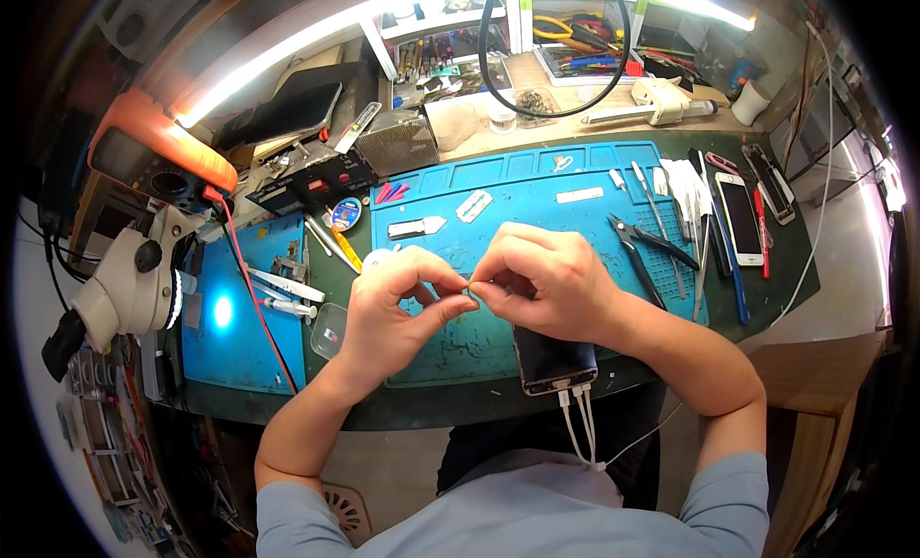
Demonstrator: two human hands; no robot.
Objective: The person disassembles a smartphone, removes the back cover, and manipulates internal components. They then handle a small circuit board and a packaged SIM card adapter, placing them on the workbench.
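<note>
My left hand (393,313) and my right hand (541,280) meet over the blue silicone mat (446,342). Both have thumb and forefinger pinched around a tiny item at the fingertips, too small for me to name. Below my right hand lies a dark phone (556,361), partly covered by the hand, with white cable plugs (580,397) at its lower end. Right of my right hand are black-handled pliers (652,246). Behind my left hand is a small white object, mostly hidden.
A microscope (134,280) and orange multimeter (158,151) stand left, by a second mat (211,352) with red leads. A solder spool (345,215) sits behind my left hand. Right are tools, a white phone (740,222) and loose cables. Tool trays (575,64) line the back.
</note>
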